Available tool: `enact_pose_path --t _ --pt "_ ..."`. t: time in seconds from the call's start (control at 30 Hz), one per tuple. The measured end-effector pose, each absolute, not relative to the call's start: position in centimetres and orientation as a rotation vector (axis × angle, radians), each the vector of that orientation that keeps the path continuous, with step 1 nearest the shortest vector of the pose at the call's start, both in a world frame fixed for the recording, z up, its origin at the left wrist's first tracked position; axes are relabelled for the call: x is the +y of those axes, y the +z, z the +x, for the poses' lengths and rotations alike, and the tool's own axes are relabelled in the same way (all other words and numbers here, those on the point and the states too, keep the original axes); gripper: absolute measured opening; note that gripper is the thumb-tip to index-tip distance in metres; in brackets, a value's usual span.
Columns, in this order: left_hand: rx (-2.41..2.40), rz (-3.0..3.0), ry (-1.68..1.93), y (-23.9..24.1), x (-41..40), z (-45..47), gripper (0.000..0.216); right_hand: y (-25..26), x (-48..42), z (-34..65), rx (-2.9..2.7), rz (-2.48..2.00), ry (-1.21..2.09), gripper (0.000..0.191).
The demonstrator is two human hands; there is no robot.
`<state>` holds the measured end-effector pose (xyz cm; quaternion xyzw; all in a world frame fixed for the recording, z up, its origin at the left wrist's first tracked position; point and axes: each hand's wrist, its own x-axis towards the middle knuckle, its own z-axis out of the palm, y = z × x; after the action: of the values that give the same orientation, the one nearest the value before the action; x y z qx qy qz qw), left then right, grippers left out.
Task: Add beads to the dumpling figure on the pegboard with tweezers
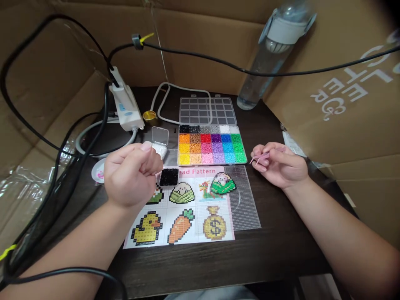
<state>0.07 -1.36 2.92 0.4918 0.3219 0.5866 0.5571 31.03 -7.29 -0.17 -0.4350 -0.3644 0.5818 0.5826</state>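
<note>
My left hand (131, 173) is curled into a loose fist above the left edge of a bead pattern sheet (184, 225), beside a small tray of black beads (169, 176). What its fingers hold, if anything, is hidden. My right hand (279, 164) pinches pink tweezers (260, 157), tips pointing left toward a bead box (211, 148) with coloured compartments. A clear pegboard (245, 200) lies over the sheet's right side and carries a green and white bead figure (222, 183).
The box's clear lid (206, 110) lies open behind it. A small open clear case (160, 139), a gold cap (149, 115), a white power adapter (126, 106) with cables and a water bottle (268, 58) stand on the dark table (218, 266). Cardboard walls (343, 104) surround it.
</note>
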Motion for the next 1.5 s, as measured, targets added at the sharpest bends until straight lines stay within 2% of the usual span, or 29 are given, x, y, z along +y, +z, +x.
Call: enact_pose_path --t 0.2,0.37,0.53,0.83,1.17,1.5 --pt "0.759 1.172 1.389 2.9 -1.2 0.0 0.050 0.0 -7.4 31.7 -0.837 -1.027 1.325 0.034" --pt "0.752 1.151 1.407 3.0 -1.2 0.2 0.051 0.2 -7.0 31.9 -0.959 -0.990 1.336 0.034" --pt "0.752 1.152 1.394 3.0 -1.2 0.2 0.053 0.0 -6.9 32.5 -1.102 -1.013 1.325 0.051" --pt "0.765 1.172 1.397 3.1 -1.3 0.2 0.051 -0.2 -7.6 32.7 -1.109 -0.945 1.386 0.059" --pt "0.757 1.169 1.416 3.0 -1.0 0.3 0.055 -1.7 -8.6 33.2 -1.140 -0.400 1.677 0.045" --pt "0.765 1.175 1.426 3.0 -1.2 0.3 0.052 -1.9 -9.1 33.8 -1.118 -0.548 1.687 0.040"
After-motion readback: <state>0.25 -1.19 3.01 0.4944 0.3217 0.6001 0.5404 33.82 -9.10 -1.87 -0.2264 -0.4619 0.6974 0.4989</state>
